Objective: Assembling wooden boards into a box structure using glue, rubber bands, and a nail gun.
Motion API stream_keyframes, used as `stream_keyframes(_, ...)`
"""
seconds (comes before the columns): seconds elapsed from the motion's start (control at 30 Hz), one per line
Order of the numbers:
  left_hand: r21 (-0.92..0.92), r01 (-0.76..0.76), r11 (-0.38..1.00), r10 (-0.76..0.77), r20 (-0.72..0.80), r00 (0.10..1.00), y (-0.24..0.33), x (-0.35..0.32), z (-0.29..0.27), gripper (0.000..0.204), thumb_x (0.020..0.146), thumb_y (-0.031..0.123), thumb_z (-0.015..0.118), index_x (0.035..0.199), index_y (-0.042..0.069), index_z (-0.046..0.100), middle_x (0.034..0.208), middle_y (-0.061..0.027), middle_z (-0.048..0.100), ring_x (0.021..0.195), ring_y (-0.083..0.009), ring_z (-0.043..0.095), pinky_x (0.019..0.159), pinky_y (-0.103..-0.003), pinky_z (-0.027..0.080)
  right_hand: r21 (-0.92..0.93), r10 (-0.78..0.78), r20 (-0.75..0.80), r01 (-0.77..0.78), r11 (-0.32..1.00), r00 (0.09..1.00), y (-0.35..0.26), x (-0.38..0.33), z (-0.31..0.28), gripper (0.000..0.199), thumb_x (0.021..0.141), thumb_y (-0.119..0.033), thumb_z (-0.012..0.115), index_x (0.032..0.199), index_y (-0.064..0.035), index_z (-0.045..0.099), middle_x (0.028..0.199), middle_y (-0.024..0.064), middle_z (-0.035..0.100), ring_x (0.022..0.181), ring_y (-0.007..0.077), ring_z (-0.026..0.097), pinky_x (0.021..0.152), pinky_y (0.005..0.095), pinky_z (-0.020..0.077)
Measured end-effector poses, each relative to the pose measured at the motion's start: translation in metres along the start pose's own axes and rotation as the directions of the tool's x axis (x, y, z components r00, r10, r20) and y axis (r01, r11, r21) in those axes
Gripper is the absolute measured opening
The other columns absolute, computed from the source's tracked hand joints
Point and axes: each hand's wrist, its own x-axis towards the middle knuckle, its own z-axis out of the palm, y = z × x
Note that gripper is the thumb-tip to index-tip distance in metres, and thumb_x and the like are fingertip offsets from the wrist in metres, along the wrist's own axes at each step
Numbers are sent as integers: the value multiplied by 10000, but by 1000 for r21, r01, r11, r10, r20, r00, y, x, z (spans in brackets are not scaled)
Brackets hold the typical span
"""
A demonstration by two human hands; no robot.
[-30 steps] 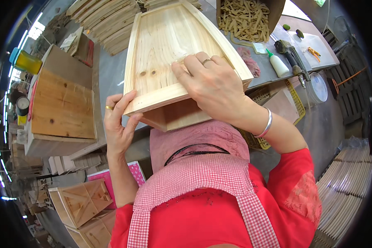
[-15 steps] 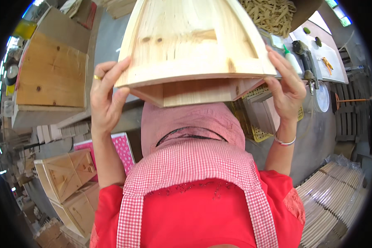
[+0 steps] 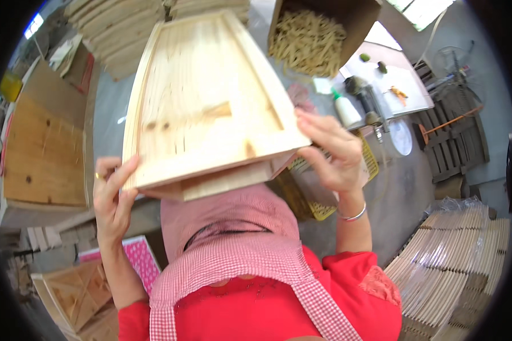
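A pale pine box with a framed, knotted front panel is held out in front of my checked apron. It tapers toward its far end, and its near end shows an opening under the frame's edge. My left hand, a gold ring on one finger, grips the near left corner with fingers on top and thumb beneath. At the near right corner my right hand pinches the box the same way. The box leans so that its left corner sits lower in view than its right. Most of its inside is hidden.
On the grey table beyond are a carton of pale wooden strips, a white glue bottle, a dark hand tool and orange-handled pliers. A brown wooden cabinet stands left. Plastic-wrapped slats lie lower right.
The view has shifted and turned, so the surroundings sit differently. The box appears lower and further left, tilted, with more of its far end in sight. Both hands keep their grip.
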Motion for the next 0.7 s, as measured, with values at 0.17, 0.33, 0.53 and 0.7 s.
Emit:
stream_keyframes(0.17, -58, -4, 998, 3, -9, 1000, 3, -2, 2, 385, 905, 167, 639, 1259, 17, 657, 1047, -97, 493, 927, -221, 498, 828, -314, 420, 11, -16, -8, 16, 1000, 1000, -8, -4, -3, 421, 762, -24, 784, 1172, 16, 697, 1198, 201, 687, 1013, 296, 687, 894, 351, 527)
stream_keyframes(0.33, -291, 38, 956, -87, -157, 984, -6, -13, 26, 674, 826, 385, 761, 1348, 2, 573, 1239, -125, 507, 1070, -230, 531, 927, -354, 433, 79, 68, -19, -67, 995, 997, 7, -20, 1, 766, 729, -270, 863, 1375, -8, 546, 1385, 189, 566, 1195, 307, 594, 1019, 382, 461)
stream_keyframes(0.53, 80, 144, 986, -154, 137, 979, -79, -76, 90, 812, 622, 352, 923, 1257, -15, 574, 1265, -209, 607, 1182, -369, 561, 1009, -443, 438, -216, 209, 299, -147, 965, 931, 83, -95, 43, 803, 665, -383, 878, 1298, -6, 560, 1192, 203, 603, 1102, 372, 583, 958, 436, 467)
stream_keyframes(0.7, -17, 349, 937, -336, 226, 914, -68, -75, 102, 705, 676, 216, 887, 1259, -22, 568, 1274, -235, 583, 1194, -423, 539, 992, -470, 441, -209, 147, 410, -64, 976, 900, 89, -103, 58, 523, 704, -319, 844, 1092, -35, 637, 1102, 182, 621, 1021, 357, 590, 889, 429, 467)
